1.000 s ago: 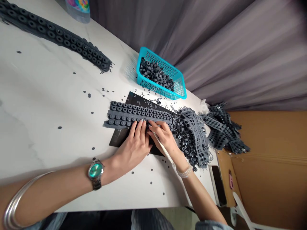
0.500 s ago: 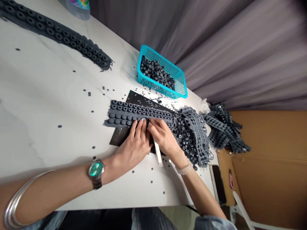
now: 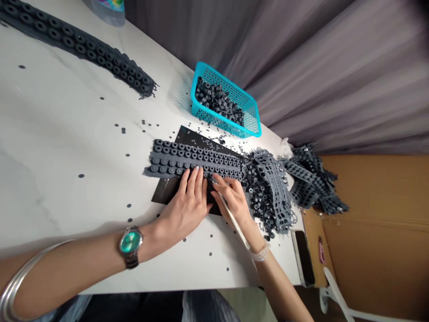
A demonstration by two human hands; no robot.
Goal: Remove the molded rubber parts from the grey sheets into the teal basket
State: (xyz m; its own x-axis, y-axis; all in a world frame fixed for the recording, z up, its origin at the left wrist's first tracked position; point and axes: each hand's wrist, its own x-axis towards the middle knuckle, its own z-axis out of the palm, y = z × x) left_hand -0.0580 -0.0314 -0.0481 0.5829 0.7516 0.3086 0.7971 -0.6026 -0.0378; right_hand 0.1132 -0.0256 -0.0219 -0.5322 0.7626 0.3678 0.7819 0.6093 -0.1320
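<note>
A dark grey rubber sheet (image 3: 167, 161) with rows of round ring-shaped pieces lies partly on a black mat (image 3: 167, 190). My left hand (image 3: 184, 203) rests at the sheet's near edge, its fingers stretched out and its fingertips on the rubber. Just to its right, my right hand (image 3: 234, 203) has its fingers closed round a thin white tool (image 3: 236, 221). The tool slants from the fingertips down toward the wrist, and its tip is too small to make out. Loose black rings (image 3: 263, 197) lie right of my right hand, beside perforated grey scrap (image 3: 276, 188).
A turquoise basket (image 3: 226, 118) of black rings stands behind the sheet. Another ringed strip (image 3: 83, 47) lies at the back left, near a bottle (image 3: 109, 10). More rubber pieces (image 3: 311, 179) and a phone (image 3: 303, 257) are at the right. Small dark discs dot the white table (image 3: 67, 134).
My right hand has drawn back slightly from the sheet's edge, and the white tool now slants along toward the wrist. My left hand has barely moved.
</note>
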